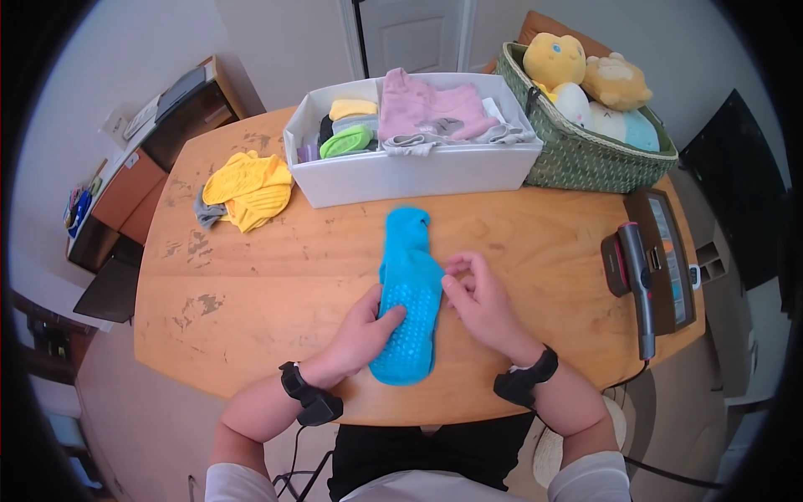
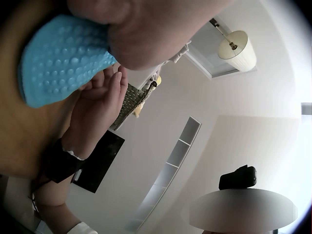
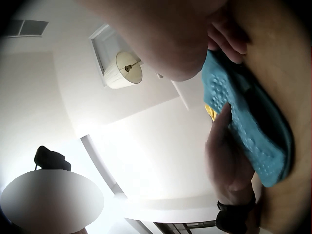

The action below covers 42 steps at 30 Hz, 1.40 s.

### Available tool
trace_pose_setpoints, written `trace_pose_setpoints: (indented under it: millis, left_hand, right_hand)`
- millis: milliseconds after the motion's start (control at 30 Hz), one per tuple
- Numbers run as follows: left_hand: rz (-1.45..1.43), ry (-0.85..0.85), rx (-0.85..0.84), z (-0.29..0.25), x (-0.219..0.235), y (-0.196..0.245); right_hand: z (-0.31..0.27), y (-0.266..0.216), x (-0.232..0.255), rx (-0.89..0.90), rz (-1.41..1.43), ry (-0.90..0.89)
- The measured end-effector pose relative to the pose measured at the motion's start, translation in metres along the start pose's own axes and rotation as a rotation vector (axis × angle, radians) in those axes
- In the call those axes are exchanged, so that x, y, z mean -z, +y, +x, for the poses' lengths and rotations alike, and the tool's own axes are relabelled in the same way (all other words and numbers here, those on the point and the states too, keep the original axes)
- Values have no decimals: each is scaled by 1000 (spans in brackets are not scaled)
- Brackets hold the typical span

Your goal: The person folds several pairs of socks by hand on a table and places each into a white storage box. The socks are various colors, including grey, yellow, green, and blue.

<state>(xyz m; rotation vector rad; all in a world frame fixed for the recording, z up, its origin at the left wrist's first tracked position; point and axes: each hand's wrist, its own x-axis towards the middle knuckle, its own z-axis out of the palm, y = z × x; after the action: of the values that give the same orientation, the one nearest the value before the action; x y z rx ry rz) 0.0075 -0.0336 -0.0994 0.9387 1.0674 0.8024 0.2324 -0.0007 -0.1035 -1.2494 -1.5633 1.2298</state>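
A bright blue sock [image 1: 410,276] with raised grip dots lies lengthwise near the table's front, its far end towards the white bin. My left hand [image 1: 365,333] grips its left edge, thumb on top over the dots. In the right wrist view the sock [image 3: 243,126] shows a dark gap along its side, and the left thumb lies across the dots. On the other side my right hand [image 1: 481,301] has loosely bent fingers, with the fingertips right at the sock's right edge. The left wrist view shows the right hand [image 2: 100,105] just past the dotted sock [image 2: 63,61].
A white bin [image 1: 418,177] holds folded clothes, including a pink garment [image 1: 435,109] and a green bundle [image 1: 347,140]. Yellow clothing [image 1: 249,188] lies at the left. A green basket [image 1: 585,159] holds plush toys. A corded handheld appliance [image 1: 640,289] and a dark tray [image 1: 669,259] are at the right.
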Motion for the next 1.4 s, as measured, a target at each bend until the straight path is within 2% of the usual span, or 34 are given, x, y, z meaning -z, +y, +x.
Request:
trace_pose_setpoints:
  millis: [33, 67, 133, 167, 233, 267, 333, 433, 567, 633, 667, 733, 833, 967, 1033, 1067, 1133, 1167, 1233, 1267, 1333, 1367, 1400]
  left_hand:
    - [-3, -32, 0, -2, -2, -3]
    - [-7, -34, -4, -6, -5, -5]
    - [235, -216, 98, -16, -12, -11]
    - [230, -226, 95, -20, -15, -15]
    - [307, -313, 112, -26, -20, -20]
    - [305, -322, 111, -25, -19, -21]
    - [202, -330, 136, -23, -18, -22]
    - [203, -333, 145, -23, -19, -20]
    - [169, -285, 98, -25, -24, -19]
    - [158, -288, 112, -25, -23, -18]
    - [161, -290, 112, -25, -23, -18]
    - [199, -276, 99, -25, -22, -19]
    - [192, -280, 97, -26, -23, -17]
    - [185, -284, 106, -27, -24, -16]
    - [186, -277, 109, -27, -25, -15]
    - [187, -279, 110, -27, -25, -15]
    - [181, -276, 107, -27, -25, -15]
    - [181, -276, 107, -28, -25, -14]
    - [182, -278, 125, -28, -25, -11]
    - [182, -277, 125, -28, -25, -11]
    - [180, -282, 119, -28, -25, -10]
    - [180, -282, 119, -28, -25, -11]
    - [183, -281, 122, -28, -25, -11]
  right_hand:
    - [3, 7, 2, 52, -48, 81]
    - [5, 8, 4, 53, -54, 80]
    - [12, 7, 12, 27, -41, 220]
    - [13, 5, 17, 24, -50, 226]
    - [13, 0, 27, -107, -198, 55]
    - [15, 9, 32, -111, -203, 62]
    - [23, 35, 42, -96, 24, -56]
    - [22, 3, 54, -49, 153, -155]
    - [23, -3, 66, -98, 96, -206]
    - [25, -5, 66, -104, 307, -207]
    - [26, -9, 66, -102, 308, -204]
    - [25, -19, 67, -189, 454, -170]
    - [35, 23, 89, -93, 475, -194]
    - [36, 26, 96, -62, 644, -270]
    - [31, 7, 80, -110, 178, 6]
    - [29, 5, 80, -110, 179, 8]
    - [26, 3, 80, -69, -83, -159]
    - [23, 1, 79, -69, -83, -159]
    - [19, -4, 77, 86, -325, -182]
    - [20, -3, 77, 87, -325, -182]
    - [23, -1, 77, -84, -276, -176]
    - [24, 3, 77, -85, -275, -176]
    - [26, 10, 77, -57, -104, -157]
